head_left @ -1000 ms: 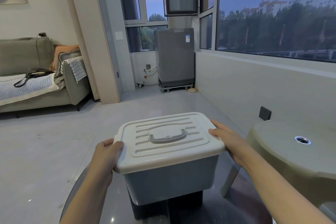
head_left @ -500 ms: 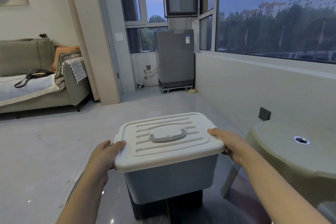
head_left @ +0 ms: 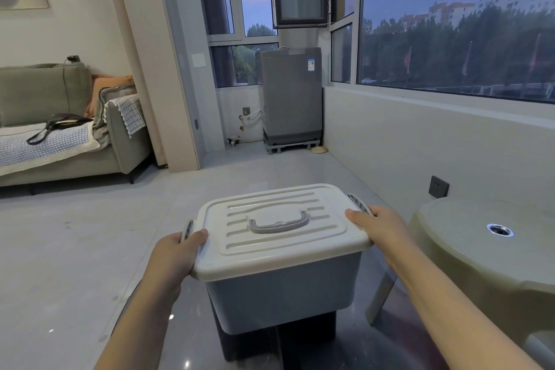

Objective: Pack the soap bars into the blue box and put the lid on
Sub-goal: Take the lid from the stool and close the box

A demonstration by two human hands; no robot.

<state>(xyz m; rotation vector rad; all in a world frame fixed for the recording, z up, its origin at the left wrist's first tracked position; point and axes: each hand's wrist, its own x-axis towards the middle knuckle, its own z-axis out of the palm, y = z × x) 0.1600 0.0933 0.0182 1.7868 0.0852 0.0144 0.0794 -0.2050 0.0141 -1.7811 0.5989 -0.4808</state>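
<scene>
clips now exposed, 2 hands [head_left: 172, 261] on 1 lid [head_left: 280, 227]

Nothing here can actually be read. The tall grey metal washing machine [head_left: 291, 93] by the window carries a small blue-and-white sticker [head_left: 310, 64] near its top right corner (its print is far too tiny to make out).

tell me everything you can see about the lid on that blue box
The lid is off-white, plastic-looking, rectangular with rounded corners, ribbed on top, with a grey handle lying flat at its centre. It sits level and closed on the blue box. Grey ribbed clips show at both short ends. The left hand holds its left edge, the right hand its right edge, thumbs on top.
</scene>
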